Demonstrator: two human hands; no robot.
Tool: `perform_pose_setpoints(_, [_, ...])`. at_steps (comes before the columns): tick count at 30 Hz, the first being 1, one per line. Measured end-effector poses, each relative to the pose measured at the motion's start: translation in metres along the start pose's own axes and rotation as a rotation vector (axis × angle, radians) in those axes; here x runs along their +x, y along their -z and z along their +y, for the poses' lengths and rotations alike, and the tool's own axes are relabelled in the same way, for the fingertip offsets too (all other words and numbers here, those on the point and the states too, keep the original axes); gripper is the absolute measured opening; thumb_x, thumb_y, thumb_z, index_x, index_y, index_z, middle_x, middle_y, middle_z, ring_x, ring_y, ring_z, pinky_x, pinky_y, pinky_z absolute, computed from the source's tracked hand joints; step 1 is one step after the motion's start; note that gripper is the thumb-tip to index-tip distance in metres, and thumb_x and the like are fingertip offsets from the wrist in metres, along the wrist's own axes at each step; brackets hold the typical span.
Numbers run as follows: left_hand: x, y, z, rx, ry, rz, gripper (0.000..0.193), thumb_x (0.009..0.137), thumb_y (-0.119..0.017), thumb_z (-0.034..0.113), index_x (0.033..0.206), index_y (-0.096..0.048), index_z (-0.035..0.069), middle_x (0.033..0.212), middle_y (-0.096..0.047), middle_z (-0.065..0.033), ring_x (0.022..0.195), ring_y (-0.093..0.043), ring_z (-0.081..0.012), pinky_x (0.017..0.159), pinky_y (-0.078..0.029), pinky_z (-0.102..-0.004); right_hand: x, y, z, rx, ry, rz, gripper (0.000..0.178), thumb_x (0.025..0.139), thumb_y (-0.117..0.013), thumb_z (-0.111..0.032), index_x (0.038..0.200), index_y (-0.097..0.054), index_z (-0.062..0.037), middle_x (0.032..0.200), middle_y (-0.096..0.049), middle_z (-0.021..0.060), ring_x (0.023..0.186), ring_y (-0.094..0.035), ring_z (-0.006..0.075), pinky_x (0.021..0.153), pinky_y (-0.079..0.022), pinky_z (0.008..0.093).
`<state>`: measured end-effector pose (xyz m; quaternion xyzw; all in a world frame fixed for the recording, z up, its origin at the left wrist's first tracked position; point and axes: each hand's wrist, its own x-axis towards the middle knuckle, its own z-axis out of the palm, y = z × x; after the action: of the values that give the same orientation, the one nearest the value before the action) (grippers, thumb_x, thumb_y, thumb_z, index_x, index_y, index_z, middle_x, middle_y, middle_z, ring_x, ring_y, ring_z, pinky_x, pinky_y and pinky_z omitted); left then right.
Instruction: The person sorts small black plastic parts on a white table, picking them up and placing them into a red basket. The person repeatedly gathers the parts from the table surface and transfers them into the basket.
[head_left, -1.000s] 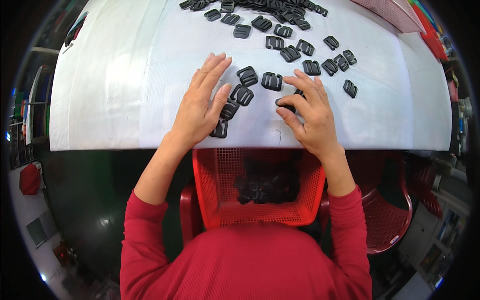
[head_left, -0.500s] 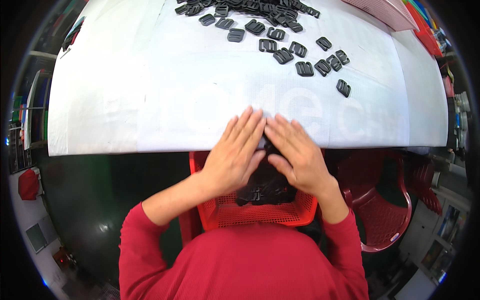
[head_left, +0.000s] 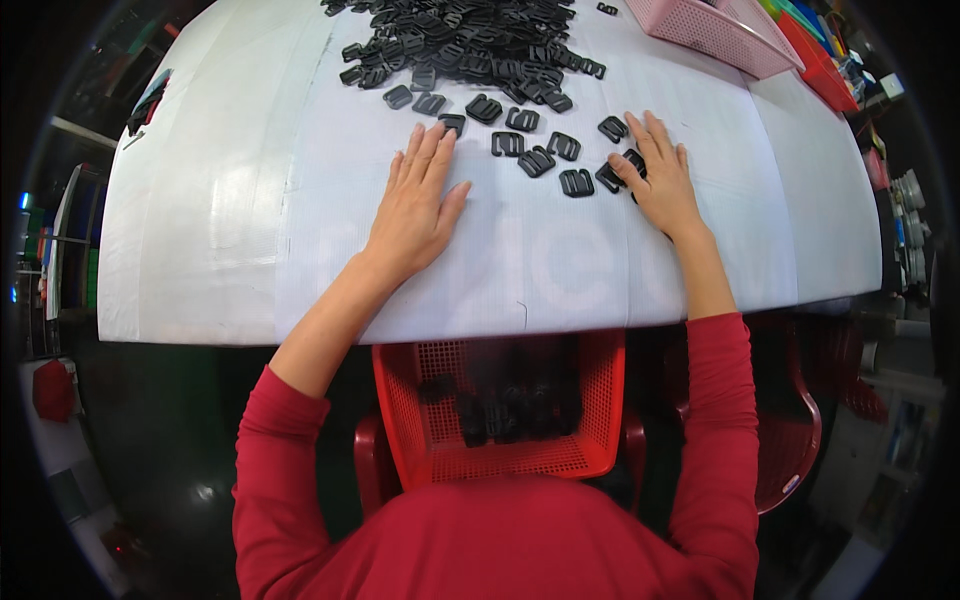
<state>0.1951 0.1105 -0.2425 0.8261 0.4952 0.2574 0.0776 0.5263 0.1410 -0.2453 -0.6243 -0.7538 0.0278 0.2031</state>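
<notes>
Many black plastic strap buckles form a heap (head_left: 460, 45) at the far side of the white-covered table (head_left: 230, 230). Several loose buckles (head_left: 536, 162) lie in front of the heap, between my two hands. My left hand (head_left: 415, 205) rests flat with fingers stretched, its fingertips touching a buckle (head_left: 452, 123). Farther right, my right hand (head_left: 660, 185) is spread over a few buckles, partly covering them; one buckle (head_left: 613, 128) lies by its fingertips. Below the table's near edge, a red plastic basket (head_left: 400, 420) holds more black buckles (head_left: 515, 405).
A pink basket (head_left: 715, 38) and a red tray (head_left: 815, 60) stand at the far right of the table. A dark red plastic chair (head_left: 785, 450) is at the lower right. Some dark small items (head_left: 150, 102) hang at the far left edge.
My hands have moved apart from the table's near edge, reaching forward to the loose buckles, the left going left and the right going right. The basket below is now less covered.
</notes>
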Motion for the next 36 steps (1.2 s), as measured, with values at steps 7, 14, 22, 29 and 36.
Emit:
perform_pose_setpoints(7, [0.019, -0.003, -0.004, -0.099, -0.065, -0.101, 0.045, 0.100, -0.048, 0.018, 0.143, -0.046, 0.005, 0.147, -0.045, -0.0192, 0.139, -0.039, -0.0341, 0.117, -0.028, -0.0439, -0.002, -0.008, -0.038, 0.187, 0.205, -0.103, 0.058, 0.096, -0.048, -0.055, 0.140, -0.053, -0.0176, 0.148, -0.046, 0.0104, 0.142, -0.035, 0.0289, 0.119, -0.021, 0.0474])
perform_pose_setpoints(14, [0.020, -0.003, 0.007, -0.333, -0.006, -0.020, 0.043, 0.100, -0.047, 0.016, 0.142, -0.046, 0.006, 0.143, -0.049, -0.0200, 0.135, -0.044, -0.0354, 0.113, -0.034, -0.0421, -0.009, -0.007, -0.059, 0.515, 0.175, -0.109, 0.054, 0.100, -0.044, -0.051, 0.138, -0.055, -0.0131, 0.144, -0.052, 0.0103, 0.139, -0.041, 0.0297, 0.118, -0.023, 0.0456])
perform_pose_setpoints(22, [0.028, -0.017, 0.007, -0.201, -0.169, -0.068, 0.047, 0.100, -0.048, 0.021, 0.144, -0.043, 0.005, 0.146, -0.045, -0.0197, 0.139, -0.038, -0.0349, 0.118, -0.025, -0.0462, -0.013, -0.012, -0.078, 0.553, 0.177, -0.089, 0.056, 0.101, -0.041, -0.051, 0.138, -0.054, -0.0098, 0.141, -0.054, 0.0125, 0.138, -0.041, 0.0316, 0.117, -0.024, 0.0452])
perform_pose_setpoints(29, [0.010, 0.000, 0.015, -0.304, -0.296, -0.274, 0.048, 0.099, -0.051, 0.024, 0.143, -0.045, 0.006, 0.146, -0.045, -0.0193, 0.138, -0.040, -0.0342, 0.118, -0.027, -0.0474, -0.042, -0.008, -0.086, 0.499, 0.315, -0.151, 0.055, 0.101, -0.047, -0.043, 0.140, -0.050, -0.0051, 0.142, -0.052, 0.0160, 0.137, -0.043, 0.0328, 0.116, -0.028, 0.0443])
perform_pose_setpoints(36, [-0.001, 0.005, 0.021, -0.315, -0.197, -0.167, 0.048, 0.098, -0.053, 0.021, 0.143, -0.045, 0.004, 0.146, -0.044, -0.0215, 0.138, -0.040, -0.0367, 0.113, -0.034, -0.0422, -0.043, -0.010, -0.095, 0.476, 0.204, -0.071, 0.058, 0.101, -0.046, -0.045, 0.140, -0.049, -0.0035, 0.142, -0.051, 0.0186, 0.138, -0.041, 0.0349, 0.116, -0.026, 0.0457])
